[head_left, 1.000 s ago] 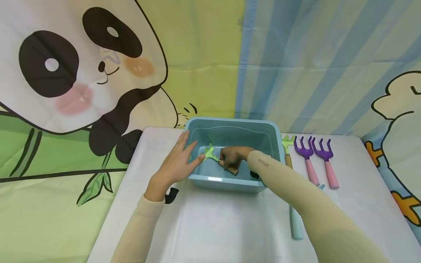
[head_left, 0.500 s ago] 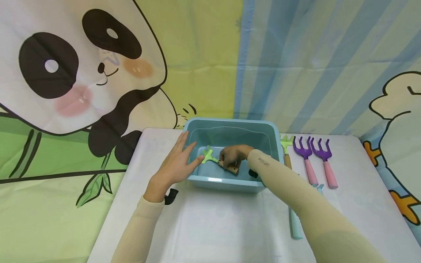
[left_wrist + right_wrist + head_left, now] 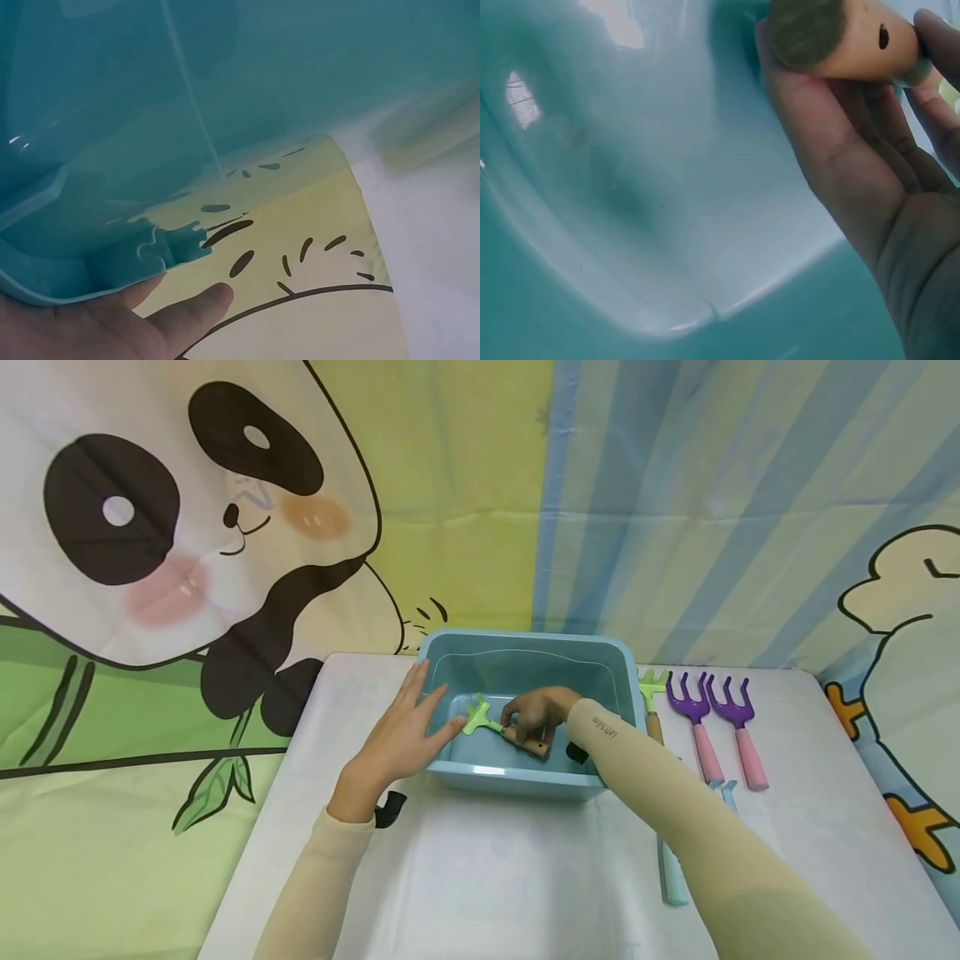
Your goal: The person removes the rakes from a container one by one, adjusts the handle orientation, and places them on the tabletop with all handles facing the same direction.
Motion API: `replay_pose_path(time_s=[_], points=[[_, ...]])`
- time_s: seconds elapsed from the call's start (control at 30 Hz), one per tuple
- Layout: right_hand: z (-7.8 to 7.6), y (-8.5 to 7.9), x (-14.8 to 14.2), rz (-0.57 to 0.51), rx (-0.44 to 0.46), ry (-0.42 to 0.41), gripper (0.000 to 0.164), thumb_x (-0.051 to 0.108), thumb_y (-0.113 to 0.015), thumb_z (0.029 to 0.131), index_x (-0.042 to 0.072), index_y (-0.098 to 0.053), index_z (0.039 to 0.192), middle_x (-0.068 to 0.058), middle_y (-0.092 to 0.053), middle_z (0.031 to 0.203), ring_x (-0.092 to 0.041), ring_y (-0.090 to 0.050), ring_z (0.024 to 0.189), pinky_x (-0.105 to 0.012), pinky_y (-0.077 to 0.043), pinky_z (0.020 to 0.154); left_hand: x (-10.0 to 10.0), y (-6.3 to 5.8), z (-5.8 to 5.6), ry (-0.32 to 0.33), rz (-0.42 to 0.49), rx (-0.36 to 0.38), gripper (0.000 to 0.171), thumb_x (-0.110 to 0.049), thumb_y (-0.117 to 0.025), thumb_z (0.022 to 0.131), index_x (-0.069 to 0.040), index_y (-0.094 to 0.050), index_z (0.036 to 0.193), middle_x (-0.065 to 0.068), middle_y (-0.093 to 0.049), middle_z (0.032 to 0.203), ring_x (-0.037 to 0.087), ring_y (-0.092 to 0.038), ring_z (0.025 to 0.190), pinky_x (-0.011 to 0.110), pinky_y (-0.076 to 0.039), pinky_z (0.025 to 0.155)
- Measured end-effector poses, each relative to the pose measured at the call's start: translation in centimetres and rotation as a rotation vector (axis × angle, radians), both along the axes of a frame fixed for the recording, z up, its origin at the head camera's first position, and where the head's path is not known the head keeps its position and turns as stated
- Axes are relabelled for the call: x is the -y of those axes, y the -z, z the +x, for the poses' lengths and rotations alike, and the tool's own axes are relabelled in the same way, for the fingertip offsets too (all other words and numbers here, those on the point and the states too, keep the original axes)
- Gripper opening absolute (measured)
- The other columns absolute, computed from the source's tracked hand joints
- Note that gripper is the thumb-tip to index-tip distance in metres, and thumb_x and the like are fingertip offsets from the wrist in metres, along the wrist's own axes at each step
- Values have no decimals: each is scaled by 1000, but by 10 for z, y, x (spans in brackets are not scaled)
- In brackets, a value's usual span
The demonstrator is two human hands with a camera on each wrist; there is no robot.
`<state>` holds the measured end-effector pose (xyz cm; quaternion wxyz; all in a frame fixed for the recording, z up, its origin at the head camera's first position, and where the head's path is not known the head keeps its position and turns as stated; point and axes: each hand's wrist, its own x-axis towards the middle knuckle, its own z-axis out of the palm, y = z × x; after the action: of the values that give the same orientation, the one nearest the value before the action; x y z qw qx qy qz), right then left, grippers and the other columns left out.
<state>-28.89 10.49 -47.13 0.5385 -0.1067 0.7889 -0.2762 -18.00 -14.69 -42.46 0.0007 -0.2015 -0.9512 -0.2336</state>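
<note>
My right hand (image 3: 536, 714) is inside a light blue plastic bin (image 3: 525, 781), holding the wooden handle (image 3: 536, 747) of a small garden rake. The rake's light green pronged head (image 3: 477, 716) points left, low over the bin's floor. In the right wrist view the fingers lie under the wooden handle (image 3: 877, 37) with the thumb on its other side; a hole shows near the handle's end. My left hand (image 3: 397, 731) rests on the bin's left rim with its fingers straight and spread. The left wrist view shows that hand (image 3: 112, 322) against the rim's edge.
Right of the bin lie two purple hand forks (image 3: 688, 700) with pink handles and another green rake (image 3: 652, 687) with a wooden handle. A light blue handle (image 3: 672, 877) lies partly under my right forearm. A cartoon-printed cloth (image 3: 465, 502) hangs behind the white table (image 3: 480, 877).
My right hand has shifted very slightly right and up, still on the rake's handle, and a little more of the handle shows. The left hand has stayed in place.
</note>
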Motion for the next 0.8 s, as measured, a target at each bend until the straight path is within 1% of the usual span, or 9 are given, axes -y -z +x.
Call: replay_pose_path(time_s=[0.2, 0.33, 0.47, 0.57, 0.7, 0.8], points=[[-1, -6, -6, -2, 2, 20, 50, 4, -62, 98, 13, -46, 145, -17, -50, 123, -27, -64, 90, -41, -58, 73, -1, 0, 0, 6, 5, -2, 86, -70, -37, 98, -4, -41, 152, 11, -1, 167, 20, 7, 152, 52, -23, 116], [-2, -12, -8, -23, 13, 44, 49, 3, -60, 99, 13, -45, 144, -20, -51, 123, -32, -66, 95, -43, -58, 75, -1, 0, 0, 10, 9, 3, 84, -68, -40, 98, -3, -40, 152, 11, -1, 167, 21, 7, 152, 52, -22, 116], [-5, -18, -7, -48, 6, 46, 50, 4, -59, 100, 13, -44, 146, -20, -49, 125, -32, -65, 98, -42, -58, 75, -1, 0, 0, 9, 6, 4, 84, -67, -41, 98, -3, -39, 153, 12, -2, 167, 23, 6, 152, 53, -22, 116], [-6, -26, -7, -67, -14, 48, 51, 6, -61, 99, 13, -43, 147, -20, -48, 128, -32, -66, 99, -42, -58, 75, -1, -1, -1, 12, 7, 5, 84, -67, -41, 98, -3, -39, 153, 13, -2, 167, 24, 5, 152, 53, -24, 115], [-6, -40, -10, -112, 8, 53, 53, 4, -60, 100, 12, -39, 148, -28, -49, 135, -42, -63, 109, -44, -58, 78, -1, 0, -2, 10, -7, 12, 86, -69, -40, 98, -4, -38, 154, 13, -2, 167, 25, 5, 152, 53, -24, 115], [-6, -52, -15, -144, 22, 56, 52, 4, -58, 101, 11, -37, 149, -29, -51, 134, -45, -60, 114, -46, -57, 79, 0, 0, -3, 5, -16, 13, 89, -72, -37, 97, -4, -38, 154, 13, -2, 167, 25, 5, 152, 53, -24, 115]])
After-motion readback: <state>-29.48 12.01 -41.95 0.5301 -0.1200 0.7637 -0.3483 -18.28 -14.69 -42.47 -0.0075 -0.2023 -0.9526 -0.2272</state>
